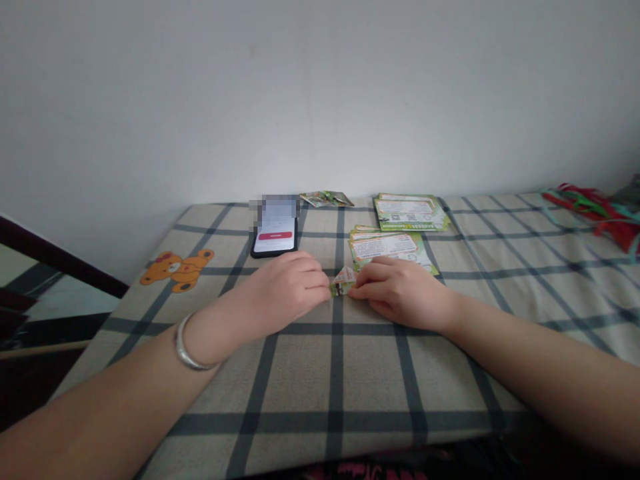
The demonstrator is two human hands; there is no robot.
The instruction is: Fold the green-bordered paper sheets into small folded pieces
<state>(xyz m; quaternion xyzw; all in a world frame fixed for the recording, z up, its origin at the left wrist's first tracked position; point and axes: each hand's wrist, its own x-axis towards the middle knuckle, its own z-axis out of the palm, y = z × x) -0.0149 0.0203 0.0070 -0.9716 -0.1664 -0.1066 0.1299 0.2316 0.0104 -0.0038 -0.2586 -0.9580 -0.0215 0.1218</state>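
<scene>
A small folded paper card, green and white with a pointed top, lies between my hands on the checked tablecloth. My left hand, with a silver bangle at the wrist, grips its left edge with closed fingers. On the other edge, the thumb and fingers of my right hand are pinched. Just behind my right hand is a loose stack of printed green and white cards. A second stack of the same cards sits farther back, near the wall.
A lit phone lies behind my left hand. Folded printed pieces rest by the wall. On the left is an orange bear cutout. Red and green straps or fabric lie at the far right. The checked tablecloth covers the table.
</scene>
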